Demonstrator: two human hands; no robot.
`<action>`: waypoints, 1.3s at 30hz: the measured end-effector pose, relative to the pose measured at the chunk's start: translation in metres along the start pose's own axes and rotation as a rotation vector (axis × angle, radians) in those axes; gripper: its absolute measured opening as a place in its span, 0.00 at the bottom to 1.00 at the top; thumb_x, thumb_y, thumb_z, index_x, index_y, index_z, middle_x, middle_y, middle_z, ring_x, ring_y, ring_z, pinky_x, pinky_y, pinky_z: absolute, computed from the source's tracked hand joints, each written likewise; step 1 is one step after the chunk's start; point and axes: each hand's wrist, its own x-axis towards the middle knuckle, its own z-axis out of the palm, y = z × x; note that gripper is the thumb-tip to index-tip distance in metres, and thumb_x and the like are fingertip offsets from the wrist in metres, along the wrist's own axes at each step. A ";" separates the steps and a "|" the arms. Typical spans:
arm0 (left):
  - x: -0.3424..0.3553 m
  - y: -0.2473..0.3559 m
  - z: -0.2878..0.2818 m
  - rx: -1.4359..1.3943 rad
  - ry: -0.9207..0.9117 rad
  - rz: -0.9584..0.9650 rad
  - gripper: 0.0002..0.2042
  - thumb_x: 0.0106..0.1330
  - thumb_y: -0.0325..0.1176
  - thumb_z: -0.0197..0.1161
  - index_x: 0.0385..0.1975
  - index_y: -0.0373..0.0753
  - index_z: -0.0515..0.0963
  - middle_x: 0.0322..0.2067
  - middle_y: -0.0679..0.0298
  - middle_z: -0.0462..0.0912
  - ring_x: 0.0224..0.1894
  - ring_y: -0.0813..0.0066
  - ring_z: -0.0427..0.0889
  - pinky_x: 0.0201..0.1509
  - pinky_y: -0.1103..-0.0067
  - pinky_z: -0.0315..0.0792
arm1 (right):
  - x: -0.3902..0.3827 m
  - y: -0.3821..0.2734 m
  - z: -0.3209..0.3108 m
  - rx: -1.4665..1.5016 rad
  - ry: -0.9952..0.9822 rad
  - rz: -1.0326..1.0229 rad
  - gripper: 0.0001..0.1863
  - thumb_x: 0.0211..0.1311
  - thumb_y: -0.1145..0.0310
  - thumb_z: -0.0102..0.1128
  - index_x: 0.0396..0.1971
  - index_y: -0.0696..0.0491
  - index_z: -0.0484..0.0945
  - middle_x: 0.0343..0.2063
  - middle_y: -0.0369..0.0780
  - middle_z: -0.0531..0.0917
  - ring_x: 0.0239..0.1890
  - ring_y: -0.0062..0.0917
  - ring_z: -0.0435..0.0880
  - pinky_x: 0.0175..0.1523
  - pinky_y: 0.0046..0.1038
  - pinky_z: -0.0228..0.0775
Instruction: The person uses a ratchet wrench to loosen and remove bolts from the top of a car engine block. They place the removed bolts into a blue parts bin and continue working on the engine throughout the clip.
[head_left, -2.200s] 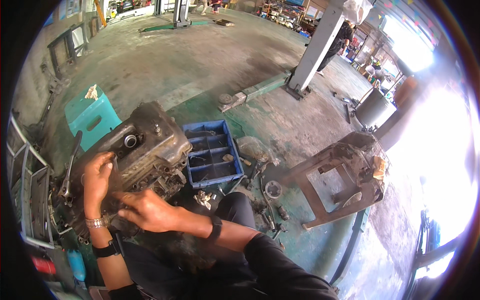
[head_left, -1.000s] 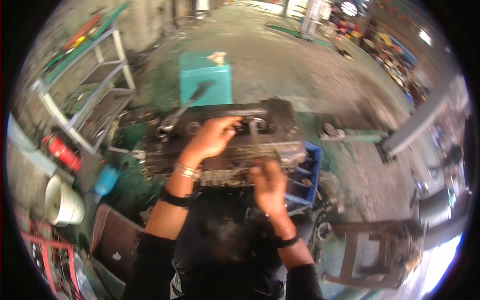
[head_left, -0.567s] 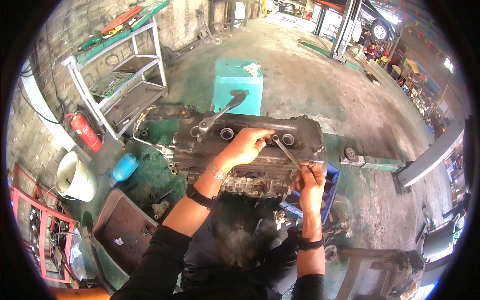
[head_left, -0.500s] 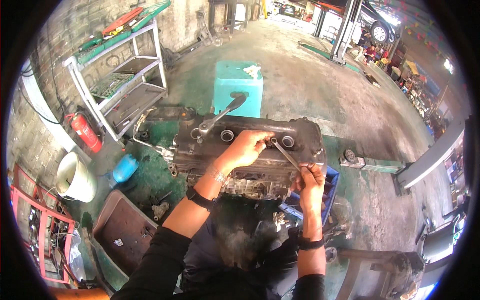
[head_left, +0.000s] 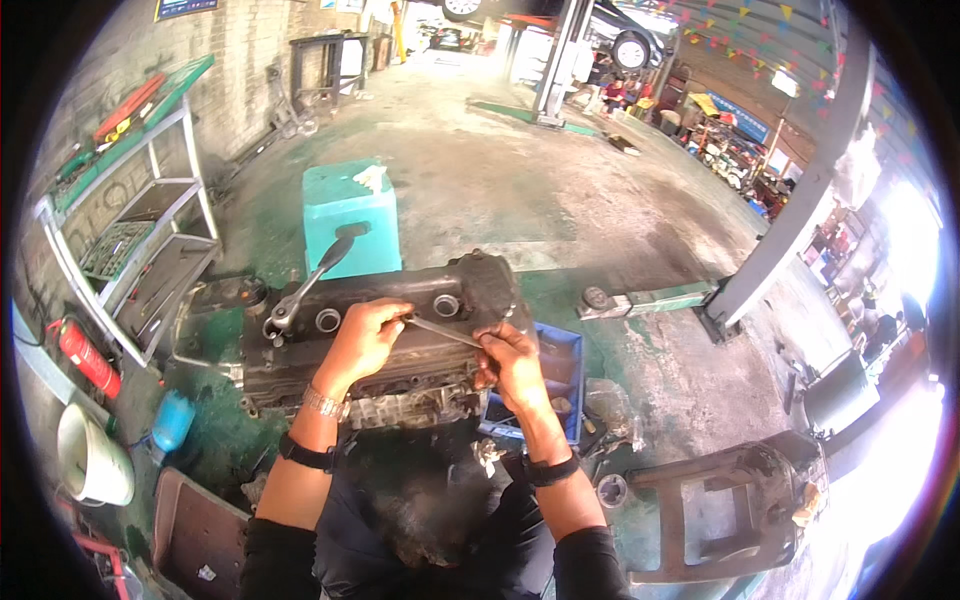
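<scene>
A dark, grimy engine [head_left: 290, 366] lies in front of me, with round openings in its top cover. My right hand [head_left: 510, 362] is closed around one end of a slim metal wrench [head_left: 446, 332], held low over the cover. At the wrench's other end is my left hand [head_left: 366, 340], its thumb and fingers pinched together beside the tip. Whatever sits between those fingertips is too small to make out. Left of that hand, a ratchet [head_left: 312, 283] rests with its head on the cover and its dark handle slanting up and away.
A turquoise stool [head_left: 350, 215] stands behind the engine. Close by on the right is a blue divided crate [head_left: 562, 350]. On the left are a tool rack [head_left: 190, 170], a fire extinguisher [head_left: 88, 358] and a white bucket [head_left: 95, 460]. A lift post [head_left: 790, 225] rises at the right.
The whole scene has shifted left and tilted in the picture as my head turned right. The wrench now lies flatter between my hands. Both hands keep their places at its ends.
</scene>
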 end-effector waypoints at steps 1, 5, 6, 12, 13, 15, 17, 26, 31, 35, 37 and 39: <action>0.000 0.001 0.001 0.029 0.016 0.032 0.12 0.60 0.18 0.61 0.44 0.29 0.81 0.42 0.48 0.85 0.43 0.55 0.85 0.46 0.73 0.78 | 0.002 -0.001 0.000 -0.018 0.001 -0.006 0.06 0.68 0.73 0.53 0.38 0.58 0.77 0.17 0.35 0.74 0.13 0.17 0.67 0.19 0.24 0.71; -0.002 0.002 0.002 0.025 0.038 0.030 0.13 0.59 0.18 0.62 0.44 0.29 0.82 0.43 0.48 0.85 0.44 0.55 0.85 0.46 0.74 0.78 | 0.005 -0.003 0.000 -0.009 0.006 0.004 0.06 0.68 0.73 0.54 0.39 0.58 0.77 0.18 0.35 0.74 0.13 0.16 0.66 0.19 0.22 0.71; -0.002 0.001 0.002 0.016 0.038 0.019 0.13 0.59 0.17 0.62 0.44 0.29 0.82 0.43 0.48 0.84 0.45 0.55 0.85 0.47 0.74 0.78 | 0.005 -0.004 0.000 -0.005 0.011 0.020 0.06 0.68 0.73 0.54 0.39 0.58 0.77 0.18 0.35 0.74 0.13 0.16 0.66 0.19 0.22 0.71; -0.002 0.001 0.005 0.013 0.077 0.009 0.11 0.58 0.18 0.64 0.41 0.29 0.83 0.42 0.49 0.85 0.43 0.56 0.86 0.46 0.74 0.79 | 0.005 -0.007 0.002 -0.020 0.016 0.008 0.06 0.68 0.72 0.53 0.39 0.59 0.77 0.17 0.34 0.73 0.14 0.15 0.65 0.21 0.23 0.71; -0.002 0.001 0.006 0.022 0.095 0.017 0.11 0.58 0.18 0.64 0.41 0.29 0.83 0.41 0.49 0.85 0.42 0.56 0.86 0.46 0.74 0.79 | 0.005 -0.007 0.002 -0.016 0.013 0.009 0.07 0.68 0.72 0.53 0.39 0.59 0.77 0.17 0.34 0.73 0.14 0.15 0.65 0.21 0.23 0.71; -0.001 0.001 0.009 0.005 0.129 -0.018 0.10 0.57 0.19 0.65 0.39 0.29 0.83 0.39 0.49 0.86 0.40 0.56 0.87 0.45 0.74 0.79 | 0.004 -0.007 0.002 -0.004 -0.005 0.004 0.07 0.67 0.72 0.53 0.39 0.59 0.77 0.17 0.34 0.73 0.14 0.16 0.65 0.21 0.23 0.71; -0.001 0.001 0.012 0.026 0.161 -0.007 0.09 0.57 0.20 0.66 0.38 0.29 0.84 0.38 0.49 0.86 0.39 0.56 0.87 0.45 0.73 0.79 | 0.004 -0.008 0.003 -0.004 0.006 0.003 0.07 0.67 0.72 0.54 0.39 0.59 0.77 0.17 0.34 0.73 0.14 0.16 0.64 0.21 0.24 0.71; 0.000 -0.007 0.013 0.122 0.153 0.020 0.08 0.57 0.22 0.68 0.36 0.30 0.84 0.36 0.49 0.86 0.37 0.57 0.87 0.43 0.71 0.78 | 0.001 -0.015 0.007 -0.182 0.034 0.028 0.10 0.67 0.68 0.56 0.42 0.58 0.79 0.17 0.34 0.73 0.16 0.18 0.71 0.22 0.25 0.70; 0.004 -0.015 0.017 0.041 0.133 -0.129 0.09 0.59 0.22 0.68 0.38 0.27 0.83 0.35 0.53 0.87 0.37 0.71 0.85 0.45 0.76 0.76 | 0.002 -0.016 0.005 -0.142 -0.009 -0.013 0.09 0.67 0.69 0.54 0.40 0.59 0.78 0.19 0.34 0.74 0.17 0.18 0.72 0.22 0.23 0.69; 0.007 -0.023 0.015 -0.017 0.116 -0.158 0.08 0.61 0.21 0.66 0.38 0.25 0.82 0.36 0.56 0.87 0.37 0.76 0.83 0.45 0.79 0.75 | -0.002 -0.014 0.010 -0.170 -0.030 -0.049 0.09 0.68 0.70 0.53 0.39 0.59 0.77 0.19 0.34 0.74 0.17 0.17 0.73 0.22 0.22 0.69; 0.009 -0.027 0.015 -0.059 0.110 -0.185 0.08 0.61 0.21 0.66 0.38 0.25 0.82 0.34 0.58 0.86 0.36 0.78 0.82 0.44 0.80 0.74 | -0.005 -0.012 0.011 -0.212 -0.019 -0.045 0.09 0.68 0.70 0.53 0.39 0.60 0.77 0.19 0.34 0.75 0.18 0.17 0.73 0.21 0.22 0.69; 0.008 -0.029 0.014 -0.033 0.104 -0.194 0.08 0.61 0.21 0.66 0.38 0.25 0.82 0.33 0.60 0.86 0.36 0.80 0.81 0.43 0.80 0.74 | -0.007 -0.011 0.011 -0.211 -0.022 -0.049 0.09 0.68 0.69 0.53 0.38 0.60 0.76 0.19 0.34 0.75 0.18 0.17 0.73 0.22 0.22 0.69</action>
